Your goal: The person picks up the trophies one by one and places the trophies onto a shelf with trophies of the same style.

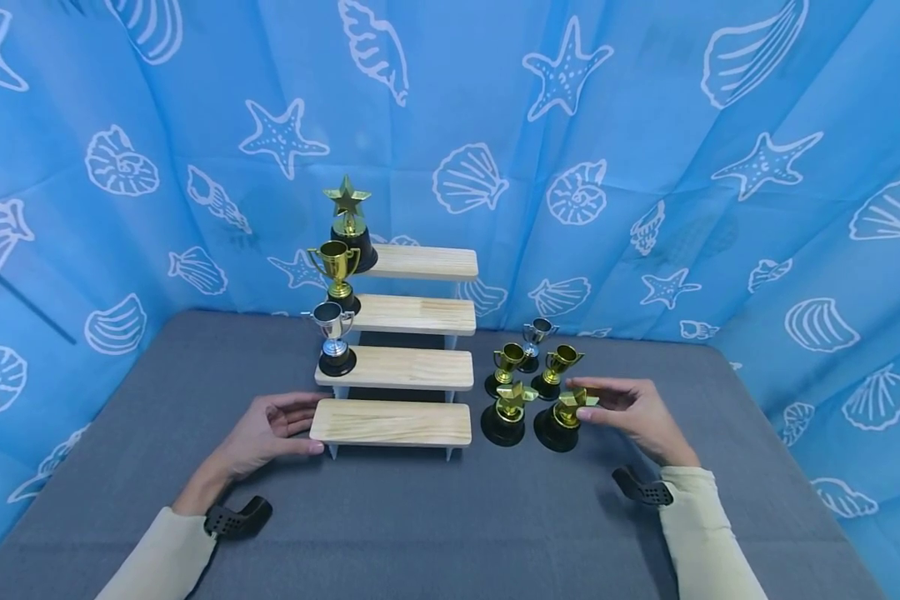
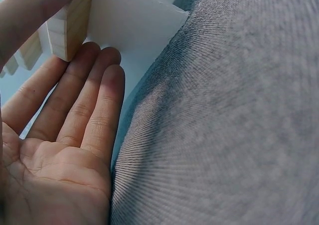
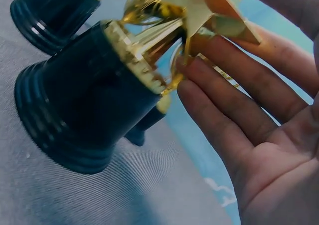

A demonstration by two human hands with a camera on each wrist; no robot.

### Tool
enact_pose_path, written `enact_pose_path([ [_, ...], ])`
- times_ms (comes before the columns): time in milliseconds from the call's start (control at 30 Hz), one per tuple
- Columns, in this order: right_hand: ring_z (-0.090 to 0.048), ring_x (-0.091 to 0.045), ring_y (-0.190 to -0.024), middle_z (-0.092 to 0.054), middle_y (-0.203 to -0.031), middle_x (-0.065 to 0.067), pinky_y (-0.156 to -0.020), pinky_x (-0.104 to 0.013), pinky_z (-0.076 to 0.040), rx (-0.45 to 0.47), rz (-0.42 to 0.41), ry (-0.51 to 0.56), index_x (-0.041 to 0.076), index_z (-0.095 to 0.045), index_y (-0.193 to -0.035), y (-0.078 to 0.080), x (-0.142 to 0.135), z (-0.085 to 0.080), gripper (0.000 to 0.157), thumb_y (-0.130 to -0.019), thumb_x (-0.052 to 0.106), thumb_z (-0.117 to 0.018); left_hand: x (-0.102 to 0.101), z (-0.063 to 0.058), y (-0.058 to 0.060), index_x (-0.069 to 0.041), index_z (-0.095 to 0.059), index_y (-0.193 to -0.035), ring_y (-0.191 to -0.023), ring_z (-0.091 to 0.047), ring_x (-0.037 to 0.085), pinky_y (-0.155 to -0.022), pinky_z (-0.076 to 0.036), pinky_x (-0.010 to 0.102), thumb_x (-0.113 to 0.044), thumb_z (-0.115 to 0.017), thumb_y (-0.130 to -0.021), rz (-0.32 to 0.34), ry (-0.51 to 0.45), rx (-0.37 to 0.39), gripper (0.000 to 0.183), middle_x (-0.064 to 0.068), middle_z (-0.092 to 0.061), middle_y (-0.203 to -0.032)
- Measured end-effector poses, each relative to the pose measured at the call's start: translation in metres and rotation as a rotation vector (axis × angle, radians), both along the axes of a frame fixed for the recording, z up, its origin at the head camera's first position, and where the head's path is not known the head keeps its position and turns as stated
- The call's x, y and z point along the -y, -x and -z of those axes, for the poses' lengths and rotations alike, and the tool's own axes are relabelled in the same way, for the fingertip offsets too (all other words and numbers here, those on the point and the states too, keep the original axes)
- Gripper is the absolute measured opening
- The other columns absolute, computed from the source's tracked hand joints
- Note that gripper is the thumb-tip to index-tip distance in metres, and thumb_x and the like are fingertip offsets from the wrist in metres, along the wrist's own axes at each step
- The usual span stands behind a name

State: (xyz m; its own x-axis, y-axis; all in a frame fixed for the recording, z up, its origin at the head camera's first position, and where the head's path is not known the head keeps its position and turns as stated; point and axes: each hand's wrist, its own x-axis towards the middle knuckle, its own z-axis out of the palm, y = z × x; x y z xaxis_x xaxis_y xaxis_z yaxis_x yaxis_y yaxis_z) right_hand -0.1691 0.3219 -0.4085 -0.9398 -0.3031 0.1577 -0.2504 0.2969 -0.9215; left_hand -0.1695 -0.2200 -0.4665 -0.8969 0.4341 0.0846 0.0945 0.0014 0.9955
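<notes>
A four-step wooden riser [image 1: 393, 423] stands mid-table. On the left ends of its upper three steps stand a gold star trophy [image 1: 349, 223], a gold cup [image 1: 335, 275] and a silver cup [image 1: 333, 340]. My left hand [image 1: 306, 427] lies flat-fingered against the left end of the bare bottom step [image 2: 70, 28], fingers along its white leg [image 2: 134, 30], thumb over the wood. My right hand [image 1: 587, 402] pinches the star top of a gold star trophy [image 1: 561, 418] with a black base [image 3: 84, 100]; thumb and fingers [image 3: 219, 90] close on the star.
Beside the riser stand another star trophy [image 1: 506, 412], two gold cups [image 1: 506, 367] [image 1: 558, 367] and a small silver cup [image 1: 534, 340]. A grey cloth [image 1: 420, 525] covers the table. A blue seashell-print curtain [image 1: 645, 125] encloses the back and sides.
</notes>
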Motion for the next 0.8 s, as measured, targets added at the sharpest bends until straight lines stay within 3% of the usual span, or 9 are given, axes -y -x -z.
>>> enact_pose_path([
  [167,-0.069,-0.014,-0.085,-0.075,-0.112,0.0,-0.069,-0.026,-0.062,0.058,0.025,-0.067,-0.01,-0.066,-0.125,0.003,-0.001,0.009,0.044,-0.085,0.002,-0.081,0.0,0.0,0.0,0.018,-0.041,-0.142,-0.118,-0.064,0.014,-0.102,-0.053,0.03,0.008,-0.08,-0.08,-0.003,0.0,0.001,0.074,0.036,-0.049,-0.141],
  [267,-0.067,-0.013,-0.078,-0.075,-0.102,0.002,-0.064,-0.025,-0.06,0.077,0.04,-0.108,-0.012,-0.067,-0.12,0.004,-0.001,0.013,0.043,-0.083,0.002,-0.082,0.0,-0.001,0.0,0.018,-0.042,-0.142,-0.118,-0.064,0.014,-0.102,-0.054,0.03,0.008,-0.08,-0.08,-0.003,0.004,0.0,0.074,0.036,-0.049,-0.141],
  [533,-0.069,-0.016,-0.08,-0.075,-0.101,-0.008,-0.065,-0.028,-0.062,0.097,0.011,-0.092,-0.013,-0.067,-0.119,0.004,-0.001,0.019,0.042,-0.083,0.001,-0.082,-0.001,-0.001,-0.001,0.017,-0.043,-0.141,-0.118,-0.064,0.014,-0.102,-0.053,0.029,0.006,-0.081,-0.08,-0.015,0.028,0.003,0.073,0.036,-0.049,-0.141],
  [800,-0.071,-0.017,-0.083,-0.076,-0.103,-0.006,-0.067,-0.028,-0.063,0.112,0.007,-0.098,-0.012,-0.069,-0.116,0.007,-0.003,0.026,0.039,-0.082,0.002,-0.083,-0.001,-0.001,-0.001,0.017,-0.043,-0.141,-0.117,-0.064,0.014,-0.102,-0.053,0.029,0.007,-0.081,-0.08,-0.014,0.026,0.002,0.073,0.036,-0.049,-0.141],
])
